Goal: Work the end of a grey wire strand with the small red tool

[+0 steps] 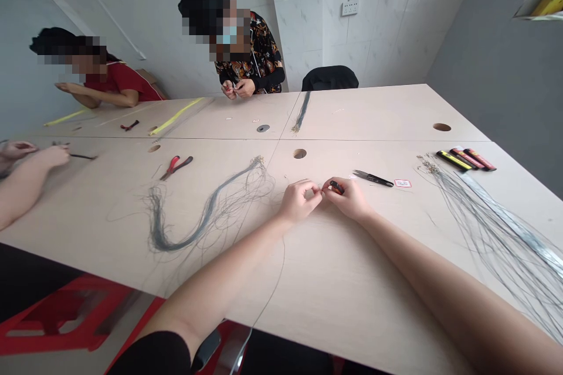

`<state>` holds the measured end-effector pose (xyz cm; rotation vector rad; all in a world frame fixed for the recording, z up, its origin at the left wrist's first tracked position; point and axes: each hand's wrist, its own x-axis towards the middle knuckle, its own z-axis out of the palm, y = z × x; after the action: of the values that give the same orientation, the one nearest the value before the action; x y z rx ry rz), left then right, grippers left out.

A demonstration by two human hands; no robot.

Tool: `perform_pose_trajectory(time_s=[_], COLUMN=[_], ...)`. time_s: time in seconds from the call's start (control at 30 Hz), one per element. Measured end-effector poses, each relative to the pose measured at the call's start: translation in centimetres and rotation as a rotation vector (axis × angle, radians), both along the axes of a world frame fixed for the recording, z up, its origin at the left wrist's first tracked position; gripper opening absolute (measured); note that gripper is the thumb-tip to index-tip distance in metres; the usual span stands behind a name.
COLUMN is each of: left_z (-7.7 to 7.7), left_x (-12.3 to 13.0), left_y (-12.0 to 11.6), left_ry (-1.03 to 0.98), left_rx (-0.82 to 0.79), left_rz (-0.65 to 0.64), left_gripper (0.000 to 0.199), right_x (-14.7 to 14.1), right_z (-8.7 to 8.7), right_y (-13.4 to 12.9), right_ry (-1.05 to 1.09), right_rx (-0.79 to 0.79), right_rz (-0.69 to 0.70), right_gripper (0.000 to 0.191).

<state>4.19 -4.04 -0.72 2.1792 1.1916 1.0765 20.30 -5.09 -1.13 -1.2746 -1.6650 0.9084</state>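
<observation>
Thin grey line [206,211] lies on the pale wood-grain table [334,287] in a loose U, its fine, springy strands gathered at a small flecked end near the table's middle. Just beyond it sit red-handled pliers [176,167]. Nearer the centre, the person's left hand [299,200] is curled closed, its fingertips pinched toward something too small to make out, close beside the right hand [347,199], whose thumb and forefinger grip a small dark-red piece [336,187]. That glossy, stubby piece is held just above the table between the hands, its long axis running roughly left to right with a slight tilt. Further right lie black-handled snips [373,178], a small paper label [402,183], a row of red and yellow-banded sticks [466,158], and a second spread of grey line [479,228] beside a long pale strip [505,217].
</observation>
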Motion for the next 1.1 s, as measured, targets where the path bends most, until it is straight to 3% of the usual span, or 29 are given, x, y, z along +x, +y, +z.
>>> perform_pose_trajectory(time_s=[0.27,1.1], left_z=[0.19,0.17], left_x=[0.02,-0.05], left_y=[0.05,0.01], left_ry=[-0.055,-0.105], left_rx=[-0.092,-0.115], left_rz=[-0.003,0.021], left_gripper=[0.011,0.014], right_x=[0.01,0.18], right_z=[0.20,0.31], right_y=[-0.06,-0.16], right_ry=[-0.031,0.044], right_rx=[0.024,-0.067], right_rz=[0.018,-0.016], right_gripper=[0.018,0.023])
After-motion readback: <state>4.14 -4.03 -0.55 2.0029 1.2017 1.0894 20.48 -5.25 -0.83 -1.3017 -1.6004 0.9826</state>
